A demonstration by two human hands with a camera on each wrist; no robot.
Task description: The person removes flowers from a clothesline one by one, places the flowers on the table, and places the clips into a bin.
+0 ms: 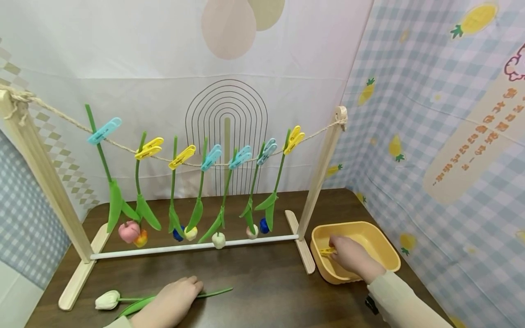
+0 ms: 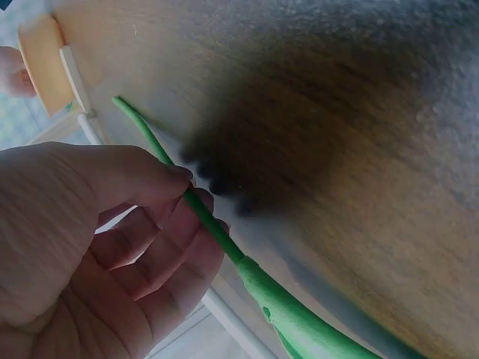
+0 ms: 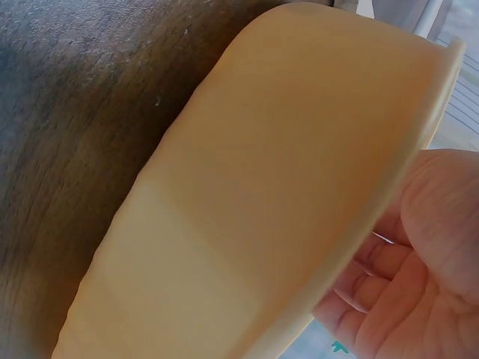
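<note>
A white artificial tulip point(image 1: 107, 300) lies along the front of the table, its green stem point(image 2: 213, 224) pointing right. My left hand point(image 1: 174, 298) pinches that stem between thumb and fingers, as the left wrist view shows. My right hand point(image 1: 352, 256) reaches into the yellow plastic basin point(image 1: 387, 262) and holds a yellow clothespin point(image 1: 326, 251) near its left inner wall. In the right wrist view the basin's side hides the fingertips and the clothespin. Several tulips hang head down from a rope point(image 1: 67, 119), clipped by blue and yellow clothespins point(image 1: 182, 157).
The rope runs between two wooden posts point(image 1: 321, 177) on flat feet, joined low down by a white bar point(image 1: 172, 249). The basin stands right of the rack, near the checked curtain point(image 1: 410, 114). A small black object point(image 1: 371, 304) shows beside my right sleeve.
</note>
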